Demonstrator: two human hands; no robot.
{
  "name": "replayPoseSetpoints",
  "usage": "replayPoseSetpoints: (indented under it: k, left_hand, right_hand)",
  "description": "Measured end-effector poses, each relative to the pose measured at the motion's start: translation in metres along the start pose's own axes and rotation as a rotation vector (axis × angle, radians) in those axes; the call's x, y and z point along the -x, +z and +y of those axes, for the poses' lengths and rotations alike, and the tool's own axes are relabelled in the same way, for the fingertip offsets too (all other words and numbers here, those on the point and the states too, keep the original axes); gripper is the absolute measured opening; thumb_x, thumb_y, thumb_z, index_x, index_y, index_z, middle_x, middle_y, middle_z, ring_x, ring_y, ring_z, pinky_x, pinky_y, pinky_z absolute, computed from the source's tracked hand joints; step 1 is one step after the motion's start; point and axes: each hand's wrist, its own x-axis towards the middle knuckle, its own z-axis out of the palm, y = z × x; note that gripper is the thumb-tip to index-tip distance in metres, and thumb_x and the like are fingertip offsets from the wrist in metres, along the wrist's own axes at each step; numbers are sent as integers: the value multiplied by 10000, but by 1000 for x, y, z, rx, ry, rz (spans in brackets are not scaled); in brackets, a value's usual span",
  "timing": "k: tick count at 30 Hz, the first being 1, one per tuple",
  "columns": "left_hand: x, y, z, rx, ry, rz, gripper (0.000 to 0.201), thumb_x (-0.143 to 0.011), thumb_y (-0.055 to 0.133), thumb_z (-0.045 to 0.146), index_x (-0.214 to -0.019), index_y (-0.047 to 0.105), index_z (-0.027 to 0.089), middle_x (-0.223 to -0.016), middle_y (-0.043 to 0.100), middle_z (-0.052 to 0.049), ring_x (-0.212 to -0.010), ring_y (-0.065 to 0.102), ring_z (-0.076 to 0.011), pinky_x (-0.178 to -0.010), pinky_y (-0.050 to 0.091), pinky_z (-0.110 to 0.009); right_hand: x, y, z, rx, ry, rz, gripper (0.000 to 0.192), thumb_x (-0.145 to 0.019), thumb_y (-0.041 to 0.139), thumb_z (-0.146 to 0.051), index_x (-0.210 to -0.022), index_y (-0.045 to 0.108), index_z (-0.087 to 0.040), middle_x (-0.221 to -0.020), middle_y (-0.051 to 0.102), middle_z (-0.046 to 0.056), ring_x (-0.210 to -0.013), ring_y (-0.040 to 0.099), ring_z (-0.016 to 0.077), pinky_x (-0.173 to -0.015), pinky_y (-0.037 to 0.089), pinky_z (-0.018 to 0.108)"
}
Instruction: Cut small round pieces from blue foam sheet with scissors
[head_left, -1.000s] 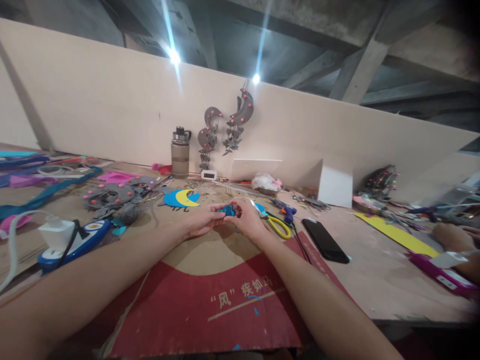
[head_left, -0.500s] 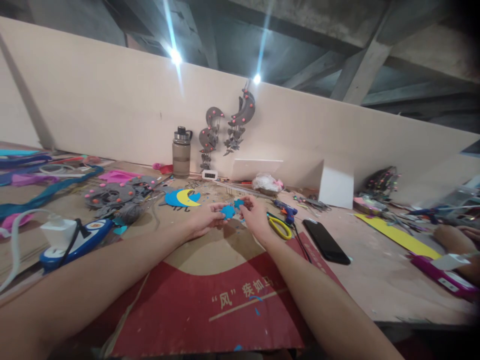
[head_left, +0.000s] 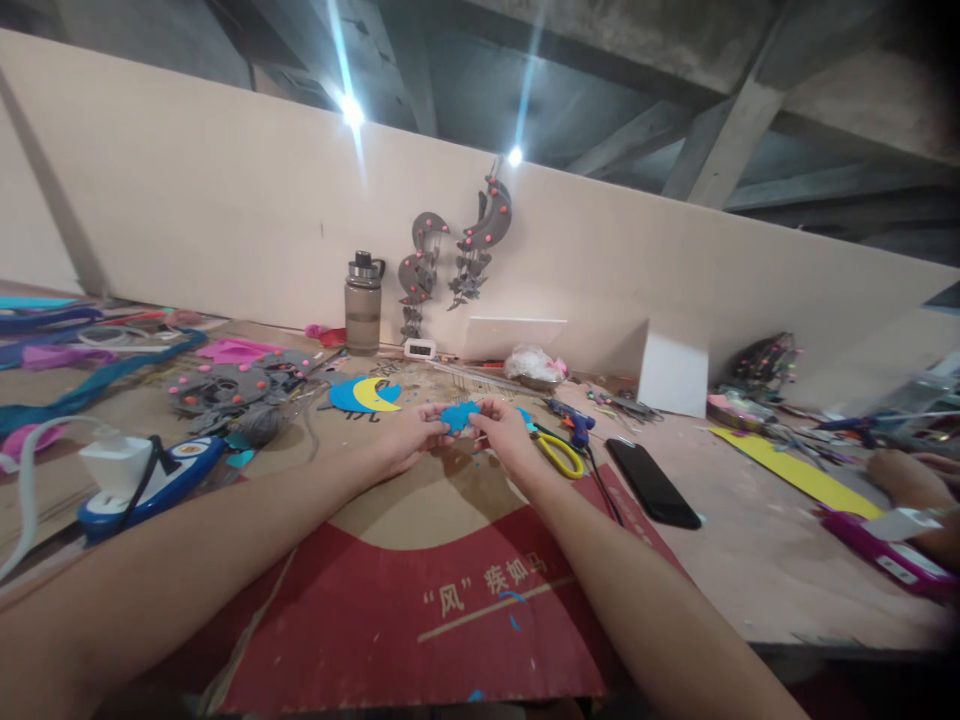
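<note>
My left hand [head_left: 421,437] pinches a small blue felt cutout [head_left: 459,417] with a wavy outline, held just above the cardboard. From the other side my right hand [head_left: 501,428] has its thumb and fingertips closed at the right edge of the blue felt. Whether one piece or two overlapping pieces lie between the hands I cannot tell. Another bit of blue [head_left: 527,420] shows just beyond my right hand. Yellow-handled scissors [head_left: 561,456] lie to the right of that hand. Behind my left hand rests a blue felt shape with a yellow crescent moon [head_left: 373,395].
Red printed cardboard [head_left: 420,640] covers the table before me. To the right are a blue glue gun [head_left: 577,427] and a black phone [head_left: 651,483]. A bottle [head_left: 363,310] stands at the wall. A power strip [head_left: 154,490] sits left. Another person's arm [head_left: 911,480] reaches in at far right.
The smaller blue felt piece in my right hand has come left against the piece in my left hand. A blue bit beyond my right hand has come into view.
</note>
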Motion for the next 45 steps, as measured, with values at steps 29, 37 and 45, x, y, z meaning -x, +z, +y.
replayPoseSetpoints:
  k: [29,37,45]
  left_hand:
    - [-4,-8,-1,-329,244,-4,306,-739,638,97,-1030,718,149,-916,733,-62,-714,634,-132,-725,517,-273]
    - [8,-2,-3,-1106,476,19,452,-725,548,26,-1133,674,174,-1092,730,-79,-1009,663,-216,-930,496,-357]
    - [2,-7,-6,-1075,424,12,290,-700,603,77,-956,707,165,-917,729,-81,-832,651,-222,-754,491,-320]
  right_hand:
    - [5,0,1,513,-479,-30,234,-816,640,-185,-1050,628,-185,-934,601,44,-814,587,166,-717,502,286]
    - [7,-2,9,639,-266,-127,342,-711,652,-69,-1028,643,-195,-714,602,-31,-656,555,136,-650,437,262]
    - [8,-2,5,691,-223,-139,318,-694,666,-66,-990,675,-182,-725,623,-14,-676,571,145,-648,421,258]
